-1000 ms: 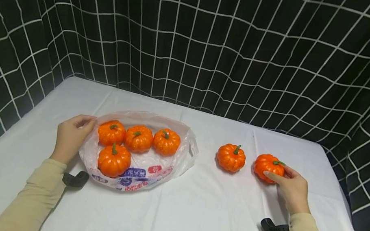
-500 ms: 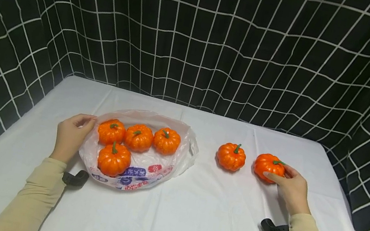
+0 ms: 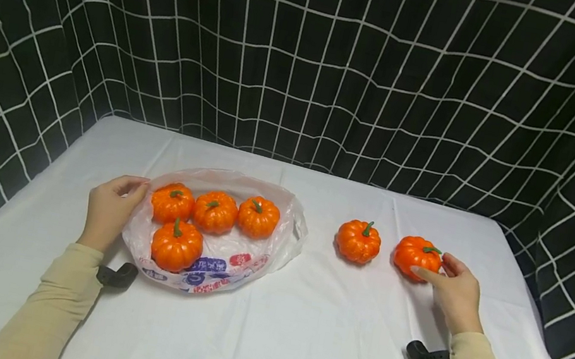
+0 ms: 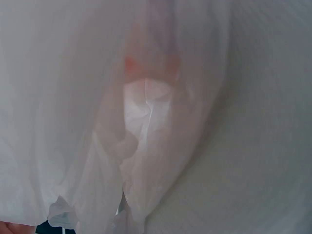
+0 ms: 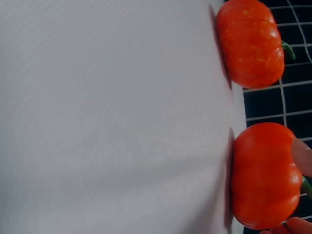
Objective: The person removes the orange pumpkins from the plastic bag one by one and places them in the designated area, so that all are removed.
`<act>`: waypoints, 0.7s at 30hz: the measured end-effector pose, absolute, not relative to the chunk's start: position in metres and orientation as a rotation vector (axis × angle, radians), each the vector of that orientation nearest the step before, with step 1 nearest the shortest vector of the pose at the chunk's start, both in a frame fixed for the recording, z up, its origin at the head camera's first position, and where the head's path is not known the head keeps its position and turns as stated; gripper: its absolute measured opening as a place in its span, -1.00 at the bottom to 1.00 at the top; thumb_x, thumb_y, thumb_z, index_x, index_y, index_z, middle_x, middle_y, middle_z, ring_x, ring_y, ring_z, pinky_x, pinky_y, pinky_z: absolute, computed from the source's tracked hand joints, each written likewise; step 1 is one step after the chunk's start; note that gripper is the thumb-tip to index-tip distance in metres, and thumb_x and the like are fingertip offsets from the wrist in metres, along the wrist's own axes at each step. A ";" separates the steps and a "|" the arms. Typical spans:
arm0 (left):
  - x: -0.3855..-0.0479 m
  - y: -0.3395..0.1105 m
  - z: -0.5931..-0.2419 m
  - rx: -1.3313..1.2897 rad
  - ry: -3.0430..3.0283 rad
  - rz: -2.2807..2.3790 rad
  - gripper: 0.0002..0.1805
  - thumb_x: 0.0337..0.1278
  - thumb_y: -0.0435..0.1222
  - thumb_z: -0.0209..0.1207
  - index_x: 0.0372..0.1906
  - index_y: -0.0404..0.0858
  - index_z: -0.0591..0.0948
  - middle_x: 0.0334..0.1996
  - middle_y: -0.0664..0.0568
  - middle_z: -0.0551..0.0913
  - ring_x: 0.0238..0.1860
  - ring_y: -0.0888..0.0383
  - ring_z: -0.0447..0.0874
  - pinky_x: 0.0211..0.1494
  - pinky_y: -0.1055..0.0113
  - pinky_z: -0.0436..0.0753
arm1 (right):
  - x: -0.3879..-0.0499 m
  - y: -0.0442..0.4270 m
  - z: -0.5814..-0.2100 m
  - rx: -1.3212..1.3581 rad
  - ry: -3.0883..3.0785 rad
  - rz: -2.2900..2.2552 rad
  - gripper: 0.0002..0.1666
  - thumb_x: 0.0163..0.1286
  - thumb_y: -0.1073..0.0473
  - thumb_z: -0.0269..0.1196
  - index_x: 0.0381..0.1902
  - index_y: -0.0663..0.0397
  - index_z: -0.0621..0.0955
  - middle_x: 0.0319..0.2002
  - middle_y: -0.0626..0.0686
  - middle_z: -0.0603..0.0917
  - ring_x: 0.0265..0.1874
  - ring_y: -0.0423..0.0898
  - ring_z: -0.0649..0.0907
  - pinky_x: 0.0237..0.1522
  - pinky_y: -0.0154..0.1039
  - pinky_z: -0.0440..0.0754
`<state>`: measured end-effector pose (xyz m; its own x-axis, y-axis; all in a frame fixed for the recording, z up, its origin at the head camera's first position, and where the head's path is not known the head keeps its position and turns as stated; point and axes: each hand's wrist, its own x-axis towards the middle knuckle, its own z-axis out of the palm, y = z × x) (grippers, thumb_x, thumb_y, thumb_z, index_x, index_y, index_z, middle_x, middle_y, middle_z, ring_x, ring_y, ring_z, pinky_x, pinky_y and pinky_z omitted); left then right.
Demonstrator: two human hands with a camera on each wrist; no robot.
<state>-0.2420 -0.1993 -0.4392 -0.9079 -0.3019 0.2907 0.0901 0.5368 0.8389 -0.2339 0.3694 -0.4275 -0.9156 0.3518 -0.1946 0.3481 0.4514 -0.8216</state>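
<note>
My left hand [image 3: 111, 206] pinches the left rim of a thin white plastic bag [image 3: 238, 278] with red and blue print. The bag lies with its mouth spread wide, and several small orange pumpkins [image 3: 215, 213] sit inside. In the left wrist view the bag's translucent film [image 4: 161, 146] hides nearly everything. On the right, my right hand [image 3: 457, 293] is at a pumpkin [image 3: 415, 258] that stands on the cloth. Its thumb [image 5: 303, 158] touches the pumpkin, while the fingers are loosely spread at the far side. Another pumpkin [image 3: 358, 241] stands just left of it.
A white cloth [image 3: 306, 337] covers the table. Black curtains with a white grid [image 3: 307, 67] hang behind it and along both sides. Each wrist carries a black camera mount, the right one [image 3: 428, 356] close above the cloth.
My right fingers have loosened and drawn slightly to the right, away from the pumpkin's side. The pumpkins, the bag and my left hand have stayed in place.
</note>
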 end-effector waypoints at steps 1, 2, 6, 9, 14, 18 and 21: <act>-0.242 -0.200 -0.439 0.174 -2.372 -1.331 -0.70 0.32 -0.24 0.20 -0.02 -0.38 0.70 0.00 -0.29 0.72 0.18 -0.21 0.63 0.35 -0.08 0.52 | -0.233 0.369 -0.426 -0.642 -2.677 1.499 0.08 0.32 -0.05 0.34 0.56 0.21 0.03 0.56 0.25 0.10 0.54 0.21 0.16 0.52 0.10 0.20; -0.243 -0.200 -0.440 0.174 -2.369 -1.332 -0.70 0.32 -0.24 0.20 -0.02 -0.38 0.70 0.00 -0.29 0.73 0.18 -0.21 0.63 0.35 -0.08 0.52 | -0.232 0.369 -0.424 -0.641 -2.679 1.482 0.08 0.32 -0.06 0.34 0.57 0.20 0.03 0.56 0.24 0.10 0.54 0.21 0.16 0.52 0.11 0.20; -0.244 -0.201 -0.440 0.179 -2.366 -1.330 -0.70 0.31 -0.24 0.20 -0.03 -0.38 0.70 -0.01 -0.28 0.73 0.17 -0.21 0.64 0.35 -0.07 0.53 | -0.224 0.364 -0.415 -0.623 -2.678 1.407 0.08 0.31 -0.09 0.34 0.56 0.20 0.07 0.54 0.26 0.16 0.51 0.25 0.23 0.49 0.14 0.25; -0.244 -0.203 -0.438 0.183 -2.366 -1.324 -0.71 0.31 -0.24 0.20 -0.03 -0.37 0.71 -0.02 -0.28 0.73 0.16 -0.21 0.64 0.34 -0.08 0.54 | -0.216 0.354 -0.409 -0.600 -2.676 1.380 0.06 0.30 -0.07 0.36 0.54 0.23 0.12 0.52 0.29 0.22 0.47 0.27 0.29 0.46 0.14 0.30; -0.244 -0.206 -0.435 0.184 -2.359 -1.323 -0.70 0.32 -0.23 0.20 -0.03 -0.36 0.71 -0.01 -0.27 0.73 0.15 -0.20 0.64 0.32 -0.08 0.55 | -0.205 0.332 -0.401 -0.500 -2.661 1.352 0.01 0.27 0.00 0.40 0.51 0.25 0.19 0.48 0.30 0.30 0.44 0.24 0.35 0.43 0.10 0.36; -0.245 -0.205 -0.437 0.192 -2.364 -1.332 -0.70 0.32 -0.23 0.19 -0.03 -0.36 0.71 0.00 -0.27 0.73 0.16 -0.20 0.64 0.33 -0.08 0.54 | -0.195 0.318 -0.397 -0.430 -2.708 1.286 0.03 0.24 -0.02 0.43 0.50 0.27 0.22 0.48 0.32 0.29 0.45 0.24 0.34 0.41 0.10 0.39; -0.246 -0.202 -0.440 0.189 -2.373 -1.341 -0.70 0.33 -0.23 0.19 -0.02 -0.36 0.70 0.01 -0.27 0.73 0.16 -0.21 0.64 0.34 -0.08 0.53 | -0.185 0.305 -0.396 -0.390 -2.743 1.244 0.04 0.21 -0.05 0.45 0.48 0.27 0.25 0.44 0.35 0.34 0.42 0.26 0.39 0.37 0.12 0.43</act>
